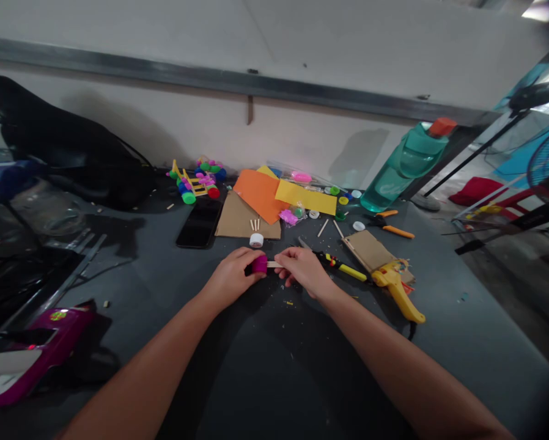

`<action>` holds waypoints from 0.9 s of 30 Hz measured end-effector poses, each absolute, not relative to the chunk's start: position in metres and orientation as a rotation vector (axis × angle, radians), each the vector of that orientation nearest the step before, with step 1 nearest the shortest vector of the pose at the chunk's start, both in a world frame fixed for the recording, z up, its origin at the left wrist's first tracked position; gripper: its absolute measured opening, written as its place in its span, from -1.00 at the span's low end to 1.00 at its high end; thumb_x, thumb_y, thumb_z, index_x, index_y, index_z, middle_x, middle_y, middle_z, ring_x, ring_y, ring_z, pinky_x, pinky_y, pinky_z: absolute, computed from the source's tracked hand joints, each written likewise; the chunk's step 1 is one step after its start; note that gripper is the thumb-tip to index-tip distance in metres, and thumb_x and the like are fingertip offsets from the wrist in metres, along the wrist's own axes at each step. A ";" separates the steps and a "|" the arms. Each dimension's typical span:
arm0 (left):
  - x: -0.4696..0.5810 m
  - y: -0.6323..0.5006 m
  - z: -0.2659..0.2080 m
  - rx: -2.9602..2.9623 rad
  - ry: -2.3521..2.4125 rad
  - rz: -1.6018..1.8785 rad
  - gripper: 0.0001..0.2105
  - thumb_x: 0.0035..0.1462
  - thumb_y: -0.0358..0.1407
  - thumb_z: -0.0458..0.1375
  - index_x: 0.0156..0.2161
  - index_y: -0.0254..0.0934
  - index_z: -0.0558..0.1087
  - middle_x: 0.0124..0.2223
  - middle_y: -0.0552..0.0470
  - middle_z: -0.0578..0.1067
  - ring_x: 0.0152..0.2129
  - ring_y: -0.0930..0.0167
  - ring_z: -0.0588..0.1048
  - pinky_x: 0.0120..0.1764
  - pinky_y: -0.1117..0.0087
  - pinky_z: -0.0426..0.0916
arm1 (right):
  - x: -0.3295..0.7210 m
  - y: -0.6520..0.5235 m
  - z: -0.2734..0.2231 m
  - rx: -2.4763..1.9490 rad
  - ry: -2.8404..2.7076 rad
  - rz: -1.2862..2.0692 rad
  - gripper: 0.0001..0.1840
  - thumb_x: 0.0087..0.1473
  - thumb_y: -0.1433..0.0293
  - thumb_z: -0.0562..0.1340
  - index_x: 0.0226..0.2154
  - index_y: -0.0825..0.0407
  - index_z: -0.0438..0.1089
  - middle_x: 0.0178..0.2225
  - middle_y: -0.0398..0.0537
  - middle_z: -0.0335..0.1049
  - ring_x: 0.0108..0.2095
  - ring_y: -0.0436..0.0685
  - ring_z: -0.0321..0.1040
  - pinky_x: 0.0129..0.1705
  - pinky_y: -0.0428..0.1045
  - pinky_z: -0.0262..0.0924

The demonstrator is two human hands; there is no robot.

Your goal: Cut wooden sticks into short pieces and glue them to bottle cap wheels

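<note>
My left hand (235, 274) pinches a magenta bottle cap (259, 264) between thumb and fingers, low over the dark table. From the right, my right hand (302, 269) grips pale wooden sticks (272, 264), whose left ends meet the cap; whether they are fixed to it I cannot tell. Just beyond the cap is a white bottle cap (256, 240), with short wooden stick pieces (255, 224) behind it on a cardboard sheet (233, 219). A yellow-and-black cutter (348, 269) lies right of my right hand.
A yellow glue gun (400, 293) rests by cardboard (368, 249) at right, with orange-handled pliers (391, 225) and a teal bottle (400, 165) beyond. Left of centre are a black phone (200, 224) and small colourful toy models (196, 183). Orange paper (258, 192) covers part of the cardboard sheet.
</note>
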State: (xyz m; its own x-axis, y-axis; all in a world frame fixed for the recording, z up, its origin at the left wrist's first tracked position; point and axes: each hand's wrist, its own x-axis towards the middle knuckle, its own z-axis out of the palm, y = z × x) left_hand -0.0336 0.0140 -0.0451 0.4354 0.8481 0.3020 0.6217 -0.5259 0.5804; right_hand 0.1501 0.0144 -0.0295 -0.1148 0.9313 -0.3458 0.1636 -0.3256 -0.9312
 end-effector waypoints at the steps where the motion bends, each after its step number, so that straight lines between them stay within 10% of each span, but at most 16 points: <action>1: -0.034 0.014 -0.045 2.310 1.248 0.814 -0.65 0.00 -0.31 0.18 -0.05 -0.18 0.36 -0.14 -0.01 0.42 -0.18 0.33 0.39 -0.12 0.25 0.30 | 0.150 0.014 -0.030 -1.505 -1.243 1.499 -0.91 -0.04 0.42 0.19 -0.50 0.10 0.30 -0.58 -0.11 0.36 -0.64 -0.09 0.26 -0.74 -0.24 0.14; 27: -0.036 0.010 -0.037 2.396 1.176 0.762 -0.62 0.11 -0.31 0.06 0.07 -0.22 0.29 -0.04 -0.10 0.40 -0.10 0.30 0.38 -0.04 0.23 0.28 | 0.148 0.016 -0.033 -1.518 -1.241 1.469 -0.94 -0.15 0.51 0.19 -0.58 0.10 0.28 -0.63 -0.14 0.35 -0.70 -0.09 0.22 -0.74 -0.20 0.15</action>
